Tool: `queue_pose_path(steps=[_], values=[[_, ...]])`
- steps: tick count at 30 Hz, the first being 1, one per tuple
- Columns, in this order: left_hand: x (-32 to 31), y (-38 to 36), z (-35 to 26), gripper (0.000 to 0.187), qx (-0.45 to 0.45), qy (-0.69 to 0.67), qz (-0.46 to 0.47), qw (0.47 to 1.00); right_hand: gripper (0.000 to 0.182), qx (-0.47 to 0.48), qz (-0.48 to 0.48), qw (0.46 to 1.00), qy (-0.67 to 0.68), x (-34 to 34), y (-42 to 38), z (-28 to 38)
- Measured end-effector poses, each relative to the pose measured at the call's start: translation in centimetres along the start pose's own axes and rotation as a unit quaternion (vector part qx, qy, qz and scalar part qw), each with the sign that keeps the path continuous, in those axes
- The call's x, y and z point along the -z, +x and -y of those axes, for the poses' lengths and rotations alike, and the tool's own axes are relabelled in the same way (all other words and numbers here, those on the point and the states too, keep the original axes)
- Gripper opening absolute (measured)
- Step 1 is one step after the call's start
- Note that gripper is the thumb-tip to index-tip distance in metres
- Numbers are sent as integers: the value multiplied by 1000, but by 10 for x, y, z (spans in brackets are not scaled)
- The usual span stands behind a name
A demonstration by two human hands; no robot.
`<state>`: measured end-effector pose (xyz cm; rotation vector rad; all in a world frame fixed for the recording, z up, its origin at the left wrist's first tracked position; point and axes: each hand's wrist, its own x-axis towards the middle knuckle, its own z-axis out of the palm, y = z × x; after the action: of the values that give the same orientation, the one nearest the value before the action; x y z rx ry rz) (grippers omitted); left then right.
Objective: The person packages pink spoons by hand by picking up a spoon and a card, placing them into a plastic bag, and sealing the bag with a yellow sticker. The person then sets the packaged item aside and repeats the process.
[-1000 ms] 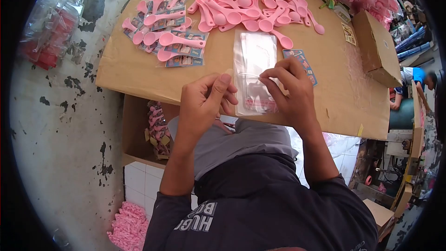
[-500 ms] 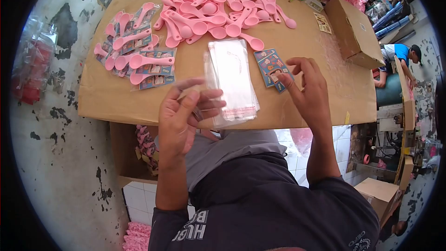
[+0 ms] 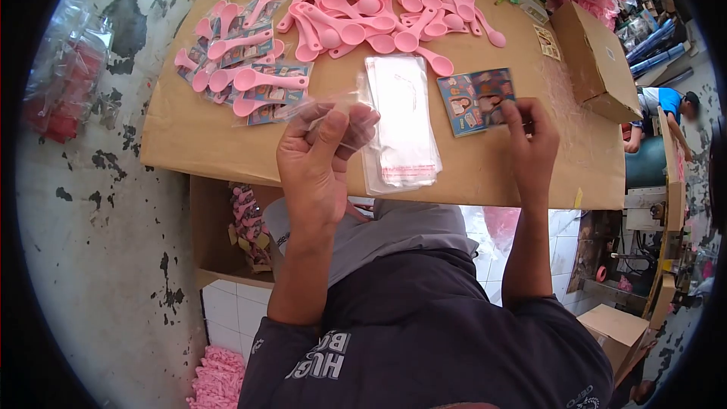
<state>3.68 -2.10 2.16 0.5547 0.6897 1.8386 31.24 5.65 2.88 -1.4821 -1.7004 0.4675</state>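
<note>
Nearest the body, the left hand (image 3: 322, 163) is raised just above the near edge of the cardboard tabletop (image 3: 197, 136), fingers curled and closed around a single clear plastic bag (image 3: 333, 110) that it holds up off the surface. The bag is thin and crumples a little in the grip, and whether its mouth is open cannot be told from here.

To the right, the right hand (image 3: 530, 148) rests its fingertips on a small stack of printed cards (image 3: 475, 100), thumb and forefinger pinched at the near edge of the top card; the other fingers stay loosely bent. Between the two hands lies a stack of clear bags (image 3: 401, 121), flat on the tabletop and touching neither hand.

To do this step well, the right hand should probably peel off just one card, sliding it sideways so that a second does not cling to it, while the left keeps the bag taut by its mouth so the card can go in straight without catching.

Beyond the left hand sits a cluster of finished packs (image 3: 246, 68), each a pink spoon bagged with a card. Farther off, past the stack of bags, a loose heap of pink spoons (image 3: 371, 4) covers the far part of the tabletop, and a cardboard box (image 3: 594, 60) stands beyond the right hand.
</note>
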Motion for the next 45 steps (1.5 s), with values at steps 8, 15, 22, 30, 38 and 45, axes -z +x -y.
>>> queue_pose_path(steps=[8,15,22,30,38,45], values=[[-18,2,-2,23,2,-52,-4,999,15,-31,146,933,326,-9,-36,41],[-21,-1,2,31,0,-62,-18,998,17,-63,227,883,407,-28,-32,60],[-23,3,2,36,-2,-43,-11,999,17,-57,191,907,370,-30,-32,60],[-34,5,11,38,-2,-24,-14,1000,18,-70,173,901,391,-28,-31,57],[-34,4,15,35,-11,0,-17,1000,16,-76,200,907,363,-28,-32,58],[-27,10,16,35,-42,15,-43,998,19,-76,206,908,356,-15,-26,49]])
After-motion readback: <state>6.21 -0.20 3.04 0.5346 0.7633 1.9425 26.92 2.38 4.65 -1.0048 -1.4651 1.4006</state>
